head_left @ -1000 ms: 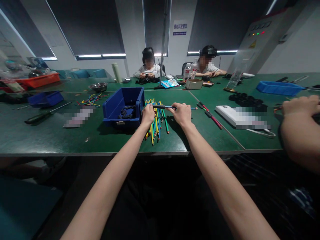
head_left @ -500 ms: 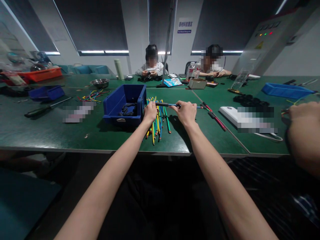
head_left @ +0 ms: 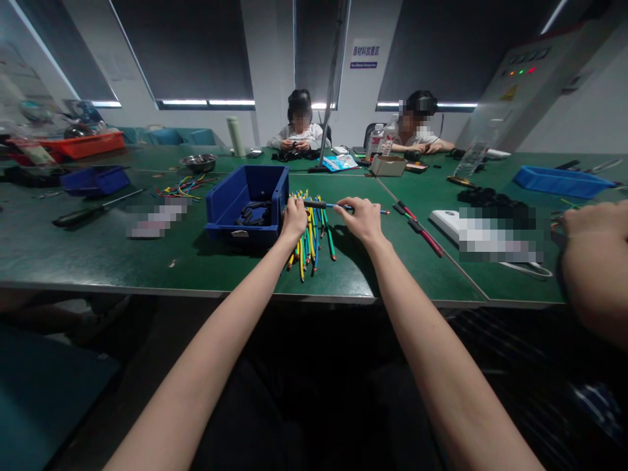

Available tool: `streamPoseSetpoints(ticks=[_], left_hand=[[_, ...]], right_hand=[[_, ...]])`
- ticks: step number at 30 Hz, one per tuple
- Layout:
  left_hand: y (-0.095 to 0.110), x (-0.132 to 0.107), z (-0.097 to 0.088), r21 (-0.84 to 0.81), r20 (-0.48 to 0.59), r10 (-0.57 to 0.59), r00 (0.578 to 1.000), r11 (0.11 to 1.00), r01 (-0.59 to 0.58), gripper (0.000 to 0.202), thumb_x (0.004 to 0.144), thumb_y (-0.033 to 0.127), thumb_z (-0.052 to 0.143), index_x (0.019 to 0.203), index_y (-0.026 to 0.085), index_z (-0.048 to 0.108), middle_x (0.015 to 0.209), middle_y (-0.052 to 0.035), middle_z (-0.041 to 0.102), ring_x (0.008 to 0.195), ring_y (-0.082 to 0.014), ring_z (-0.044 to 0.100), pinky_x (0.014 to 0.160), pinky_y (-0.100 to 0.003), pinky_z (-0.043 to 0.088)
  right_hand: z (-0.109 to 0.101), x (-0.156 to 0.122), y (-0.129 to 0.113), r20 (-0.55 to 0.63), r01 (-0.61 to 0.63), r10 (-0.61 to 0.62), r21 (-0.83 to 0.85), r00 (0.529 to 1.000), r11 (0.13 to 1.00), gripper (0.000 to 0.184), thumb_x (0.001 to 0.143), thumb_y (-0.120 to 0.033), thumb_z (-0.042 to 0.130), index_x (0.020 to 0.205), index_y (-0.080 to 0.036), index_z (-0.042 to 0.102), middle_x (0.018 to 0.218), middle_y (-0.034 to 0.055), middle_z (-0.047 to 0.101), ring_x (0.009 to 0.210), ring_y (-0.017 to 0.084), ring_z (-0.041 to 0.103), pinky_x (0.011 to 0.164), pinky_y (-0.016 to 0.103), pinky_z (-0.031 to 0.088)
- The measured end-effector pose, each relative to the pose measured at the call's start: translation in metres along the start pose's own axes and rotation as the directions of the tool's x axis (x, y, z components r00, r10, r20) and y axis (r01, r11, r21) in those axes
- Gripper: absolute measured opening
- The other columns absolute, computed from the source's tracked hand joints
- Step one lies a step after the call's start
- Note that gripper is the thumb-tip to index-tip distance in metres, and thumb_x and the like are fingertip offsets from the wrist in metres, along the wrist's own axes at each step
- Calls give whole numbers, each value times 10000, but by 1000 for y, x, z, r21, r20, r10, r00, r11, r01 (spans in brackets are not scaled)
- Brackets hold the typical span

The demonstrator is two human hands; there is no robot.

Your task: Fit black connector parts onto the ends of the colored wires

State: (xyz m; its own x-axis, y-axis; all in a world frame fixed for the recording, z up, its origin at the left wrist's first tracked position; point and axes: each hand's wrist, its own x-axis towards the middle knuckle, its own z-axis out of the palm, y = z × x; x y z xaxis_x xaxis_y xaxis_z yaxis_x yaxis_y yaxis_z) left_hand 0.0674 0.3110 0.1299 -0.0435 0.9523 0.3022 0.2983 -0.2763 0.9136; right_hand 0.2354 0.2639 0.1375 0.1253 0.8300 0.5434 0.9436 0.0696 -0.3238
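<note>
My left hand (head_left: 294, 219) and my right hand (head_left: 364, 219) are both closed on one blue wire with a black sleeve (head_left: 321, 205), held level between them above the green table (head_left: 122, 258). The wire's blue end sticks out to the right of my right hand. Under my hands lies a pile of yellow, green and blue wires (head_left: 309, 237). Just left of my left hand stands a blue bin (head_left: 248, 204) with dark parts inside.
Red and black wires (head_left: 417, 226) lie right of my hands, then a white box (head_left: 483, 232). A co-worker's arm (head_left: 591, 261) rests at the far right. Loose coloured wires (head_left: 182, 187), a screwdriver (head_left: 91, 210), blue trays and two seated people are farther back.
My hands stay on the same wire in nearly the same place. The view has shifted slightly, so everything sits a little more to the right than one second ago.
</note>
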Motion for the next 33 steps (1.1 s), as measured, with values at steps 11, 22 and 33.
streamPoseSetpoints(ticks=[11, 22, 33], left_hand=[[-4, 1, 1, -221, 25, 84, 996, 972, -76, 153, 945, 308, 440, 829, 208, 445, 698, 18, 582, 632, -95, 579, 554, -179, 440], [2, -1, 0, -219, 54, 46, 997, 975, -34, 156, 978, 313, 368, 891, 194, 418, 744, 10, 581, 656, -86, 584, 551, -172, 433], [-12, 3, 7, -121, 61, 61, 996, 991, -53, 96, 873, 217, 514, 943, 201, 450, 796, 9, 576, 720, -101, 578, 688, -238, 483]], right_hand=[[-4, -1, 2, -16, 105, -106, -18, 994, 994, 330, 937, -411, 407, 972, -249, 693, 903, 58, 696, 879, 231, 561, 813, 350, 290], [-9, 0, -1, 79, 71, -77, 79, 994, 994, 343, 911, -422, 422, 929, -252, 718, 833, 11, 707, 754, 189, 598, 701, 279, 346], [-3, -4, -1, -40, -123, 124, 11, 992, 992, 348, 897, -398, 480, 1201, -267, 584, 930, 65, 704, 889, 255, 626, 728, 332, 418]])
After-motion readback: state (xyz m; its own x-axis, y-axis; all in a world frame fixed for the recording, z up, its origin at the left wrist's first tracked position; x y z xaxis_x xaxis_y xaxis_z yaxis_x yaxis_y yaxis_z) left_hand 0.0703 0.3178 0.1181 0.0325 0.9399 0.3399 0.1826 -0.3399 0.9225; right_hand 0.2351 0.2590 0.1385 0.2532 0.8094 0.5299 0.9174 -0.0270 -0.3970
